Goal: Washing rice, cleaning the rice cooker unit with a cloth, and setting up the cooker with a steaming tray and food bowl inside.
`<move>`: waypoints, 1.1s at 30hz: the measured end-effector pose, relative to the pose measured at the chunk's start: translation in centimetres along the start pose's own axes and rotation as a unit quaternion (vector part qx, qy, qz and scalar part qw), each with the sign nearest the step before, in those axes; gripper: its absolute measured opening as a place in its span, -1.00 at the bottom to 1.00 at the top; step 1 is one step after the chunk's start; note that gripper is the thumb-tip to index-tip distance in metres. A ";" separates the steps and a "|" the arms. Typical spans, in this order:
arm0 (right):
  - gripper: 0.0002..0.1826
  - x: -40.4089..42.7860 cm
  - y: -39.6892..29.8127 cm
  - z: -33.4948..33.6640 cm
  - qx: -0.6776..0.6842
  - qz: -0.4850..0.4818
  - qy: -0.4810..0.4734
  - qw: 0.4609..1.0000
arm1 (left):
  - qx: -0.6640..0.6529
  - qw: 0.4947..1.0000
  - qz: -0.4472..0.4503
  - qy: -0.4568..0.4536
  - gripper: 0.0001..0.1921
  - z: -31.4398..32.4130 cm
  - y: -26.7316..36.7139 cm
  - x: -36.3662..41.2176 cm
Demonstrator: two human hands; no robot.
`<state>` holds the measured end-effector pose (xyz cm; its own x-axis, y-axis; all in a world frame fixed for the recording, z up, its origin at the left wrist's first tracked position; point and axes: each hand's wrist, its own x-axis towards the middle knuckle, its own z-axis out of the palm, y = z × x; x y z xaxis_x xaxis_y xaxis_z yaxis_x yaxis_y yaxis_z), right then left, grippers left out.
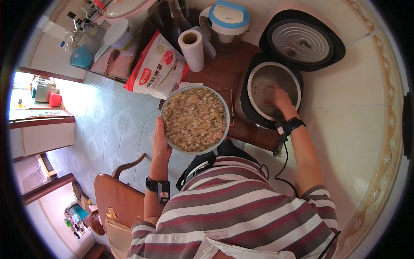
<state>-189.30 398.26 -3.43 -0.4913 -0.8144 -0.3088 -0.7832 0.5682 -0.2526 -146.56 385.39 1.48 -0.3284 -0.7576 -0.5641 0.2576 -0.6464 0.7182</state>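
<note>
My left hand (160, 138) holds a round, pale-rimmed dish by its left edge. Brownish minced food (195, 120) flecked with green and pink fills the dish nearly to its rim. To the right stands a dark electric rice cooker (243, 105) with its lid (300, 39) raised. My right hand (280, 98) reaches inside the cooker's metal pot (257, 108), near a thin wire rack (263, 90) low in the pot. My right fingertips are blurred, so any grip there cannot be made out.
A printed plastic bag (158, 69), a roll of plastic film (193, 53) and a blue-lidded jug (228, 19) stand behind the dish on the brown table (212, 74). A power cord (284, 165) hangs by the table's front corner. A tiled wall (339, 113) borders the right side; a wooden chair (123, 194) is lower left.
</note>
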 end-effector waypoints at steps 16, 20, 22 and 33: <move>-0.28 0.5 -2.6 2.4 0.022 -0.005 -0.003 1.000 | 0.035 0.997 0.019 -0.071 -0.48 0.5 1.9 0.6; -0.39 0.1 -3.5 0.9 -0.040 -0.010 0.080 0.996 | 0.048 0.995 0.030 -0.077 -0.49 -0.2 1.6 1.2; -0.41 -0.2 -4.7 -1.3 0.021 0.018 0.018 0.999 | 0.042 0.996 0.024 -0.081 -0.49 0.1 2.0 1.2; -0.54 -4.0 -9.2 -7.1 0.455 0.080 -0.159 0.873 | 0.101 0.978 0.044 -0.179 -0.49 11.0 -2.3 5.2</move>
<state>-182.88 395.42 6.64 -0.3234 -0.7246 -0.6086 -0.0175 0.6476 -0.7618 -158.88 383.97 1.34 -0.6189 -0.7060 -0.3445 0.1258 -0.5220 0.8436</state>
